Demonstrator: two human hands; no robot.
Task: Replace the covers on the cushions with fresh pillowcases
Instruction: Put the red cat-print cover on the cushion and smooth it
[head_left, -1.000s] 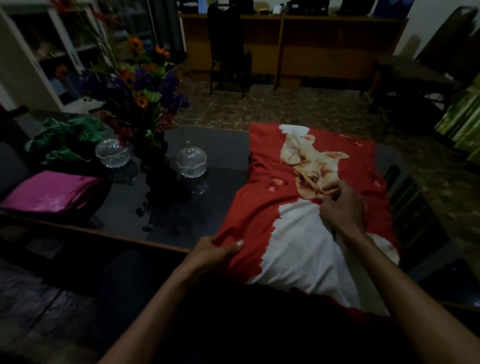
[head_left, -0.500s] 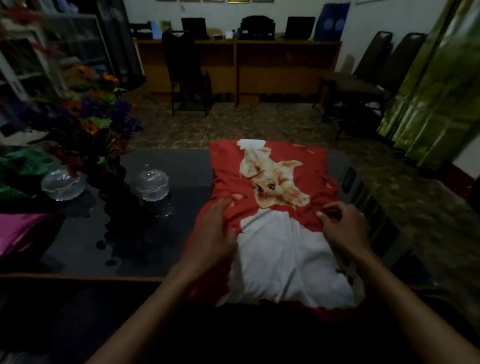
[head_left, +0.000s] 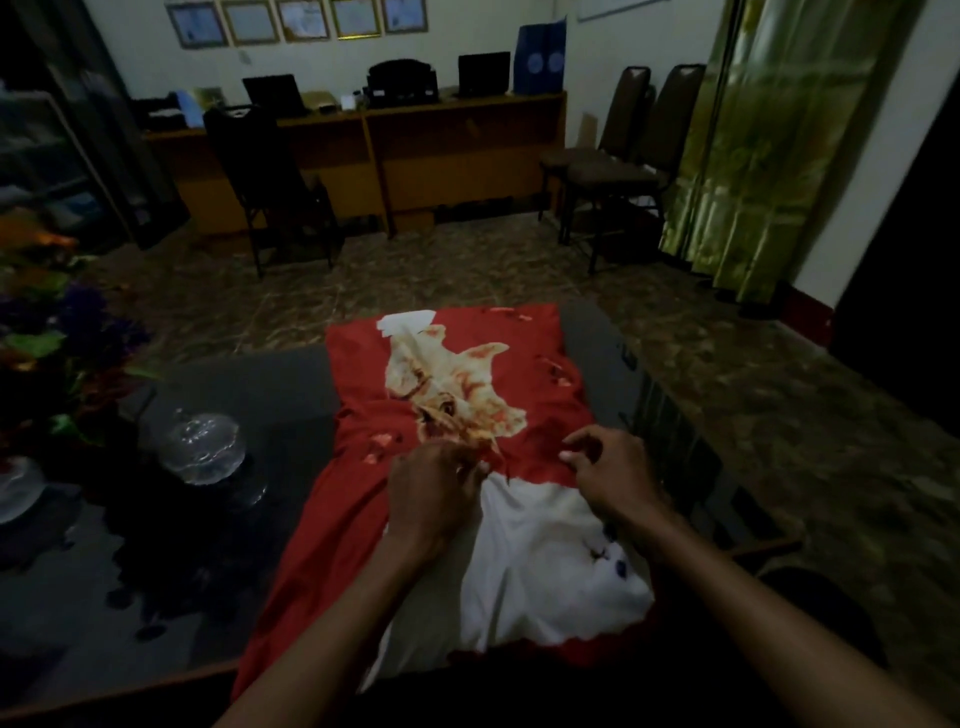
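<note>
Left hand (head_left: 434, 491) shifted from pillowcase's left side to centre, now pinching red fabric. Right hand (head_left: 613, 475) just beside, fingers curled, gripping nothing. Pillowcase (head_left: 519, 467) lies flat on dark surface (head_left: 249, 395), glass jar (head_left: 200, 447) to left.

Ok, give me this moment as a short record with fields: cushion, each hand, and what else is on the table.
cushion: red cover with cat print, white inner cushion showing, lying on the dark glass table
left hand: pinching the red fabric at the cover's opening
right hand: fingers curled over the red fabric; grip unclear
also on table: lidded glass dish, flowers
</note>
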